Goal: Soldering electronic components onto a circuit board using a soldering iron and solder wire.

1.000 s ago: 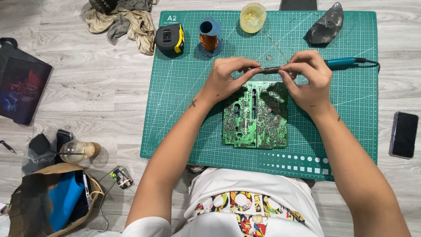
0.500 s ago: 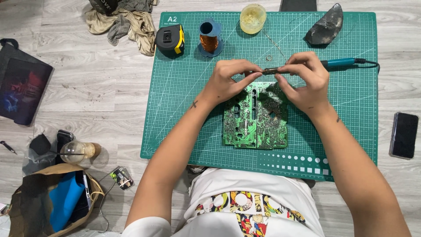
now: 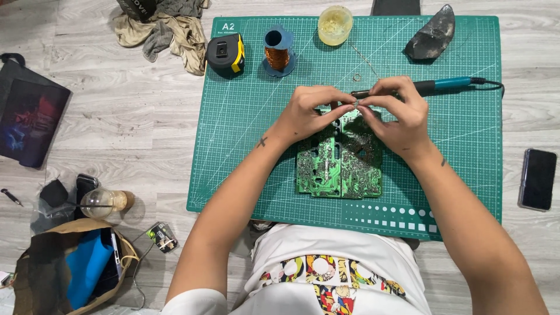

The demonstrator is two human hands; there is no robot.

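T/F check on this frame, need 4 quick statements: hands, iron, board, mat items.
1. The right hand holds the soldering iron. True.
2. The circuit board lies on bare floor. False: it lies on the green cutting mat.
3. The copper wire spool stands on the mat. True.
4. The phone lies under the left hand. False: it lies on the floor, right of the mat.

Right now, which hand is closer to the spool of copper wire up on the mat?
Left. The left hand sits just below and right of the copper wire spool; the right hand, holding the soldering iron, is farther right.
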